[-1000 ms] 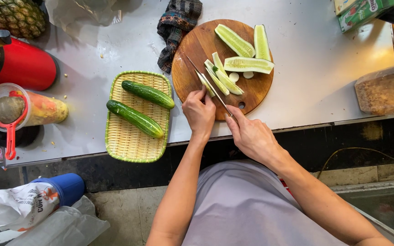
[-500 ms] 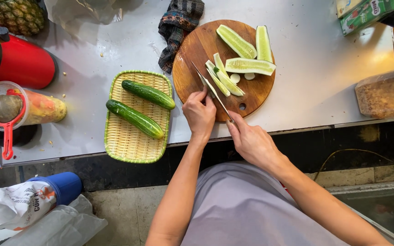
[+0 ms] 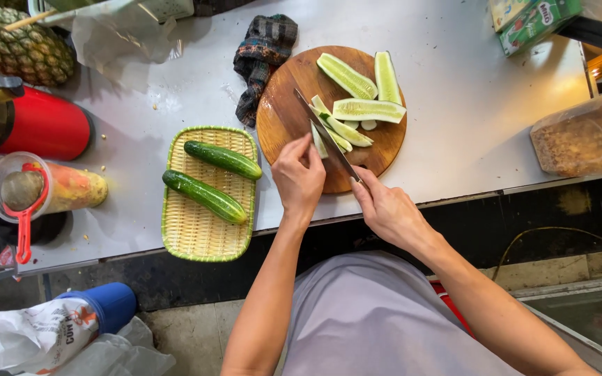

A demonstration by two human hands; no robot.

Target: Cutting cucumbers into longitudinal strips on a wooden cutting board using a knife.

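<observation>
Several pale green cucumber pieces [image 3: 360,109] are lying on the round wooden board [image 3: 283,118]. The left hand [image 3: 299,177] is pressing one piece down with bent fingers. The right hand [image 3: 387,209] is gripping the knife [image 3: 327,135], slanting across the pieces.

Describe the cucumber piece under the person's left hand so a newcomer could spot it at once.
Find the round wooden cutting board on the grey table. At its near edge the left hand pins a pale cucumber strip. Unlike the other cut pieces, it lies left of the knife, under the fingertips.
</observation>
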